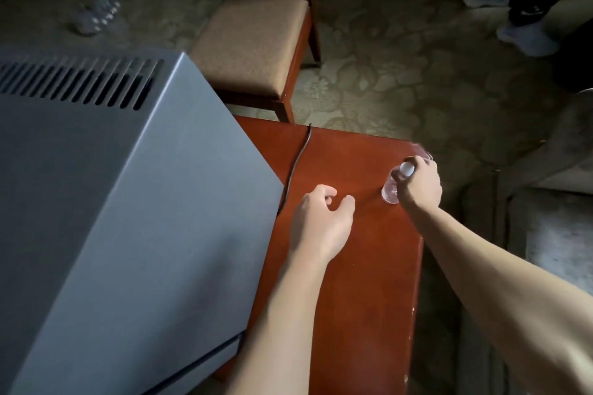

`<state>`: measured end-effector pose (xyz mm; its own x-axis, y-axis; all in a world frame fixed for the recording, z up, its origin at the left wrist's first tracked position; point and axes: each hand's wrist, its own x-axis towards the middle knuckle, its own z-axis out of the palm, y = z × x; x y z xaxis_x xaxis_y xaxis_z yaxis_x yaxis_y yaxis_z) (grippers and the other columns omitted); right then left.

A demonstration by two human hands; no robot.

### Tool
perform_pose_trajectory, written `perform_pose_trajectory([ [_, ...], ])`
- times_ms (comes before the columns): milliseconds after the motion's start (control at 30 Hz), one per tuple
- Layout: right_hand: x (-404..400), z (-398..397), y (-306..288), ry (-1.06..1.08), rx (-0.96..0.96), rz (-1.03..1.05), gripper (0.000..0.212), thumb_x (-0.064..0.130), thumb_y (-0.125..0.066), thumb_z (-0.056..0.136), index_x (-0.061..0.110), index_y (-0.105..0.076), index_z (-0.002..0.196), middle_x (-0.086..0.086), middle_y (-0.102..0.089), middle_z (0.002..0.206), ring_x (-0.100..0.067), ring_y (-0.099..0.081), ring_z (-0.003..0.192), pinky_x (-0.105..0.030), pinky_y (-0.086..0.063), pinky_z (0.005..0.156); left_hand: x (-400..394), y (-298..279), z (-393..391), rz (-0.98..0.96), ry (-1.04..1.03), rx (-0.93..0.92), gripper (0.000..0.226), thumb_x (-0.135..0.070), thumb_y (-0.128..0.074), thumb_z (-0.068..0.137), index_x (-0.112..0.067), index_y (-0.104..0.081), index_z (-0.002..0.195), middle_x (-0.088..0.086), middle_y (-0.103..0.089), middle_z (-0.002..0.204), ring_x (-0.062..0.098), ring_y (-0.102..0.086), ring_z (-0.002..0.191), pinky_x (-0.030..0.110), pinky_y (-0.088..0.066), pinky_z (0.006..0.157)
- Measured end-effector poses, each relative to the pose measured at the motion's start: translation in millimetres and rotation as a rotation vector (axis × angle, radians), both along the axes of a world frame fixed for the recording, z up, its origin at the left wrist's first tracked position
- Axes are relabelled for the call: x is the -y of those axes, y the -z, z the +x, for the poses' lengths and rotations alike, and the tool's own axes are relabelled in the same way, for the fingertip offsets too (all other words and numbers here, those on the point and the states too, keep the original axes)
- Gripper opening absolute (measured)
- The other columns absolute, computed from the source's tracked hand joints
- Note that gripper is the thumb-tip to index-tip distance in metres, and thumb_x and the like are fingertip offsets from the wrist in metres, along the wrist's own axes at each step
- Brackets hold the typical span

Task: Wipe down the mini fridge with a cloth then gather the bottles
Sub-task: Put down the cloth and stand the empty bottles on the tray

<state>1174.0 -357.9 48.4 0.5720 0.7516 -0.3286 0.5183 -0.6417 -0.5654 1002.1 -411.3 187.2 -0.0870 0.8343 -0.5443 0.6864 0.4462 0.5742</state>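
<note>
A clear plastic bottle stands near the far right corner of the reddish wooden table, directly under the right hand, whose fingers curl around its neck just below the white cap — a closed grasp. Its long axis runs roughly upright, cap toward the camera, base on the tabletop (the exact tilt is hard to judge from above). The left hand hovers over the table between the grey mini fridge and the bottle, fingers loosely curled and spread, holding nothing. A dark cord trails beside the fridge — more bottles lie on the carpet.
</note>
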Motion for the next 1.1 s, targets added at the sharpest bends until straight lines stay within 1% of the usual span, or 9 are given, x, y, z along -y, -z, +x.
perform_pose_trajectory([
  [167, 27.1, -17.8, -23.4, -0.123, 0.096, 0.035, 0.024, 0.012, -0.062, 0.083, 0.019, -0.062, 0.106, -0.008, -0.069, 0.103, -0.032, -0.063, 0.097, -0.035, -0.049, 0.082, 17.6, 3.3, -8.0, -0.007, 0.008, -0.007, 0.041, -0.046, -0.05, 0.093, -0.027, -0.052, 0.129, -0.005, -0.055, 0.131, 0.012, -0.053, 0.11, 0.025, -0.041, 0.078],
  [300, 57.6, -40.7, -56.5, -0.166, 0.084, 0.092, 0.021, 0.023, -0.065, 0.084, 0.024, -0.063, 0.105, -0.004, -0.071, 0.101, -0.028, -0.065, 0.093, -0.03, -0.048, 0.074, 35.5, -2.4, -9.6, 0.012, 0.068, -0.03, 0.045, -0.043, -0.054, 0.093, -0.027, -0.048, 0.133, -0.004, -0.053, 0.134, 0.016, -0.051, 0.119, 0.028, -0.045, 0.086],
  [433, 99.7, -63.3, -102.4, -0.256, 0.09, 0.142, 0.032, 0.034, -0.068, 0.085, 0.023, -0.062, 0.115, -0.001, -0.07, 0.107, -0.023, -0.065, 0.095, -0.023, -0.04, 0.069, 58.5, -8.1, -16.2, 0.062, 0.182, -0.104, 0.058, -0.04, -0.059, 0.091, -0.029, -0.036, 0.143, -0.002, -0.045, 0.144, 0.022, -0.044, 0.13, 0.042, -0.047, 0.1],
  [600, 149.0, -84.3, -163.0, -0.333, 0.126, 0.192, 0.035, 0.047, -0.071, 0.078, 0.024, -0.063, 0.103, 0.003, -0.07, 0.098, -0.019, -0.064, 0.087, -0.028, -0.049, 0.068, 98.5, -28.3, -35.9, 0.084, 0.237, -0.059, 0.072, -0.034, -0.064, 0.087, -0.028, -0.026, 0.148, 0.001, -0.034, 0.152, 0.028, -0.032, 0.14, 0.048, -0.038, 0.109],
  [667, 168.4, -96.6, -191.9, -0.354, 0.101, 0.207, 0.036, 0.05, -0.073, 0.072, 0.024, -0.065, 0.096, 0.004, -0.07, 0.093, -0.019, -0.064, 0.086, -0.034, -0.053, 0.072, 119.3, -37.4, -49.5, 0.147, 0.25, -0.044, 0.068, -0.036, -0.068, 0.081, -0.028, -0.037, 0.141, 0.0, -0.046, 0.143, 0.028, -0.042, 0.133, 0.043, -0.043, 0.103],
  [767, 203.8, -120.4, -230.7, -0.38, 0.14, 0.223, 0.034, 0.051, -0.073, 0.069, 0.024, -0.066, 0.089, 0.007, -0.068, 0.084, -0.017, -0.063, 0.08, -0.036, -0.054, 0.071, 153.9, -54.0, -73.1, 0.229, 0.259, 0.032, 0.053, -0.043, -0.07, 0.075, -0.029, -0.051, 0.123, -0.004, -0.062, 0.124, 0.022, -0.058, 0.112, 0.028, -0.047, 0.082],
  [1000, 289.6, -181.4, -259.7, -0.449, 0.13, 0.125, 0.041, 0.054, -0.071, 0.072, 0.025, -0.058, 0.096, 0.005, -0.063, 0.088, -0.02, -0.059, 0.083, -0.036, -0.051, 0.07, 242.8, -77.3, -133.0, 0.253, 0.231, 0.15, 0.044, -0.045, -0.071, 0.076, -0.028, -0.056, 0.113, -0.008, -0.068, 0.11, 0.01, -0.059, 0.088, 0.016, -0.035, 0.057],
  [1067, 310.7, -200.3, -256.9, -0.47, 0.108, 0.07, 0.045, 0.059, -0.07, 0.068, 0.023, -0.052, 0.088, 0.004, -0.061, 0.084, -0.021, -0.058, 0.079, -0.035, -0.047, 0.064, 263.7, -82.7, -146.7, 0.254, 0.183, 0.16, 0.041, -0.045, -0.069, 0.077, -0.032, -0.057, 0.115, -0.01, -0.069, 0.107, 0.01, -0.057, 0.085, 0.014, -0.036, 0.056],
  [1100, 320.4, -209.7, -255.3, -0.478, 0.097, 0.045, 0.047, 0.062, -0.068, 0.065, 0.024, -0.051, 0.086, 0.004, -0.061, 0.083, -0.02, -0.059, 0.077, -0.034, -0.046, 0.062, 274.4, -86.3, -153.3, 0.257, 0.141, 0.17, 0.041, -0.045, -0.069, 0.077, -0.035, -0.058, 0.115, -0.01, -0.069, 0.106, 0.013, -0.06, 0.087, 0.017, -0.042, 0.06],
])
